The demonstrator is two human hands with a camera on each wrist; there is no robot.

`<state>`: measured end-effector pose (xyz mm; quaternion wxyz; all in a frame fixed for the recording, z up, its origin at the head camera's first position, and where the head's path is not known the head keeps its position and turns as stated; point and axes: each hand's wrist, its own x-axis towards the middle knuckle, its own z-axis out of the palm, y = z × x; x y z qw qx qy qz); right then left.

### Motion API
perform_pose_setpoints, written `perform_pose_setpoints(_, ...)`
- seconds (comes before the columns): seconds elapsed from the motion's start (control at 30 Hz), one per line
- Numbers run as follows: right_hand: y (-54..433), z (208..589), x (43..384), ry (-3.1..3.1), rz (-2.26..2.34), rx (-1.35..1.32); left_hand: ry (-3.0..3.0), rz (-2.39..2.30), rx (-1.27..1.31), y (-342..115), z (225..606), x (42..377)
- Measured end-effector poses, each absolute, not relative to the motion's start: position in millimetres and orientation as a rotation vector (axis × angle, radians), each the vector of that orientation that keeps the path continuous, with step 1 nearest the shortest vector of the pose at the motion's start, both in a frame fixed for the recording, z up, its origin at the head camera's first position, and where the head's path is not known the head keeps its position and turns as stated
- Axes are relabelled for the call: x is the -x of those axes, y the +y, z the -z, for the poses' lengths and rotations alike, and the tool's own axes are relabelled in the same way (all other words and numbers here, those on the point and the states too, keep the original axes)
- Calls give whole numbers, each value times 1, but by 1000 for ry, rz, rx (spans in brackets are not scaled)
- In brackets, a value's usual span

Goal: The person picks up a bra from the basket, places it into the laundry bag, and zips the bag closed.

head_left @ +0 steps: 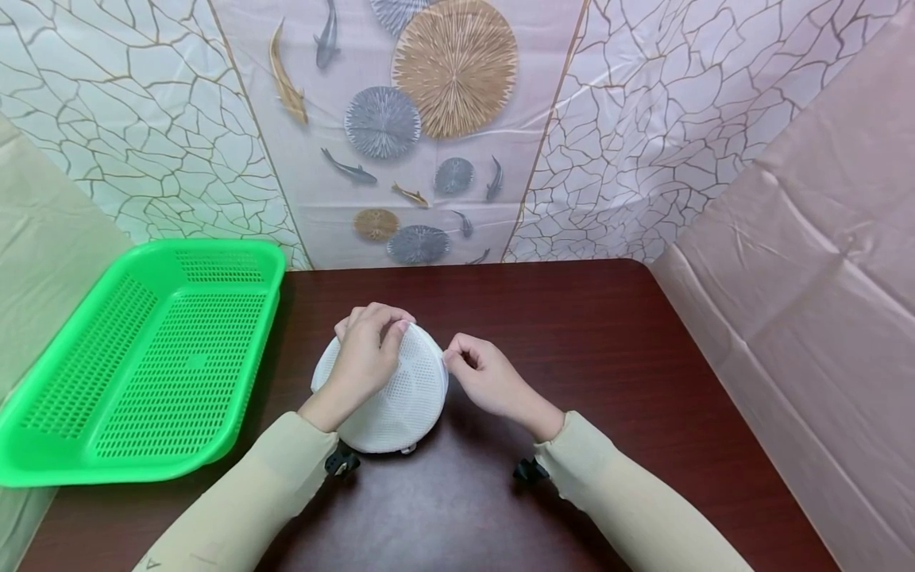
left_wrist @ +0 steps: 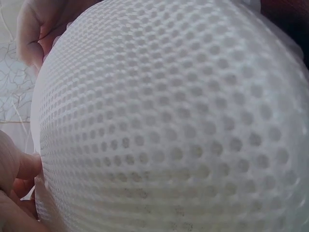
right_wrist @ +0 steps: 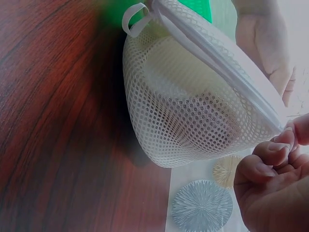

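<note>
A round white mesh laundry bag (head_left: 411, 405) stands on the table between the two hands. My left hand (head_left: 366, 349) lies over its upper left part, thumb and fingers pinching the far rim. At the bag's right edge, my right hand (head_left: 489, 377) has its fingers curled, with thumb and forefinger pinching the end of the zipper. In the right wrist view the zipper (right_wrist: 231, 72) runs along the rim, and a small fabric loop (right_wrist: 133, 20) sticks out at the other end. Pale, rounded shapes show faintly through the mesh; their kind is unclear. Mesh fills most of the left wrist view.
A green plastic basket (head_left: 246, 397) with slotted walls stands at the left of the dark red-brown table (head_left: 608, 357). Behind the table hangs a patterned cloth (head_left: 457, 191) with fish and round motifs. Plain cloth (head_left: 808, 278) borders the right side.
</note>
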<state>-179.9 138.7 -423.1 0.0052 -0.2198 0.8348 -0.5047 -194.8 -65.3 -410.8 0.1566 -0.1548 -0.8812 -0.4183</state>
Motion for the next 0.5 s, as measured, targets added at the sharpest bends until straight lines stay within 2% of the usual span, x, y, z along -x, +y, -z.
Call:
perform_pose_setpoints(0.1,138,423,180,2605,1606,682,-2538,1178,508,-66,410,195)
perform_pose_setpoints(0.33,136,419,179,2591,1668,662,-2597,994,847,-62,405,189)
perform_pose_setpoints(0.5,133,408,174,2583,1676,670,-2593,920,885,-59,407,187)
